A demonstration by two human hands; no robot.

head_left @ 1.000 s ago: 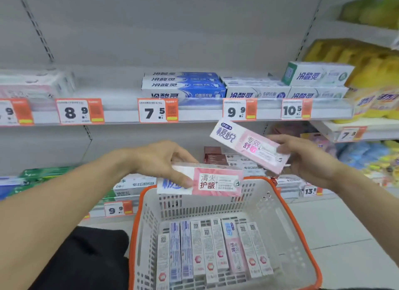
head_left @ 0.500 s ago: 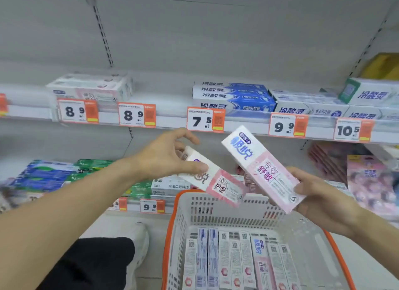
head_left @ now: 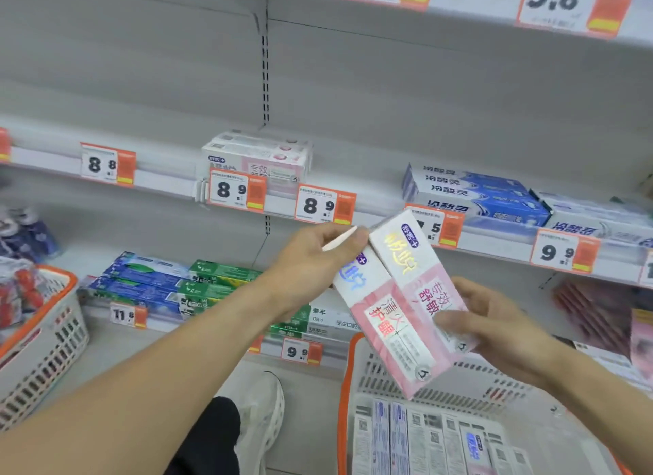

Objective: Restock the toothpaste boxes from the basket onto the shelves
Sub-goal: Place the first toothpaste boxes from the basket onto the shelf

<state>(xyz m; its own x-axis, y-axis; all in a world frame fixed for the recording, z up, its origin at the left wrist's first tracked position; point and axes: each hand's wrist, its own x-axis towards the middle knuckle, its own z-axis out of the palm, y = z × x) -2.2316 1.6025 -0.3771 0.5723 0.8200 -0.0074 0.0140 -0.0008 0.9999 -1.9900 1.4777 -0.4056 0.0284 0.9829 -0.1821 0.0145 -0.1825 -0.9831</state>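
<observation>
Left hand: the left hand (head_left: pixel 311 259) grips the top end of the nearer pink box (head_left: pixel 380 319), fingers curled round its edge.
Right hand: the right hand (head_left: pixel 494 328) holds the lower part of the far pink box (head_left: pixel 417 280), thumb pressed on its face.
Boxes: the two lie side by side, touching, tilted, above the basket (head_left: pixel 348 386).
Basket: below both hands, more boxes (head_left: pixel 431 439) lined up inside.
Shelf: beyond the left hand, a matching stack (head_left: pixel 258 156) behind an 8.9 tag (head_left: pixel 235 191).
</observation>
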